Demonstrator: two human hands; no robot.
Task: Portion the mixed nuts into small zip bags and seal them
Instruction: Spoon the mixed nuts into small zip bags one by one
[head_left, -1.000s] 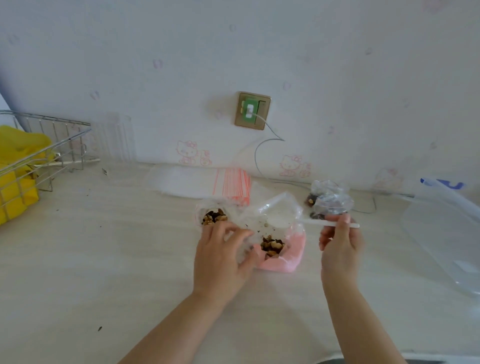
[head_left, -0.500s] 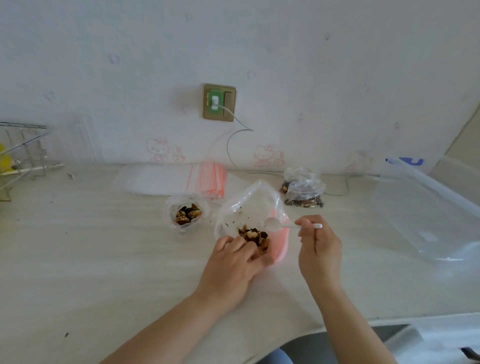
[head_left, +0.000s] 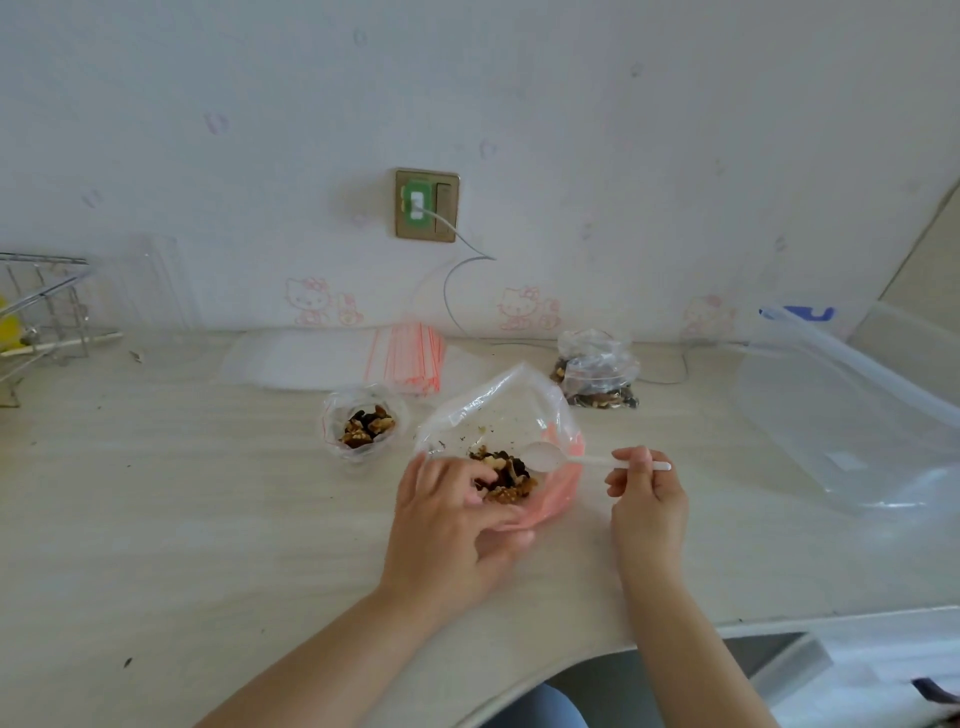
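Midway | spoon (head_left: 545, 457) pinched by right hand (head_left: 647, 499) | nut bag (head_left: 498, 441) gripped by left hand (head_left: 452, 525) | one small bag (head_left: 363, 421) filled, unsealed

Large bag (head_left: 498, 410): clear film, pink-tinted at its 3 to 6 o'clock side, holding brown and dark nuts (head_left: 503, 475). Spoon (head_left: 550, 457): translucent white. Stack of zip bags (head_left: 405, 356), at 11 o'clock of the large bag: clear with red-orange strips. Table (head_left: 182, 519): pale beige woodgrain. Wall (head_left: 623, 130): white, with pink cartoon-cat prints. Socket plate (head_left: 427, 204): bronze, with a green insert.
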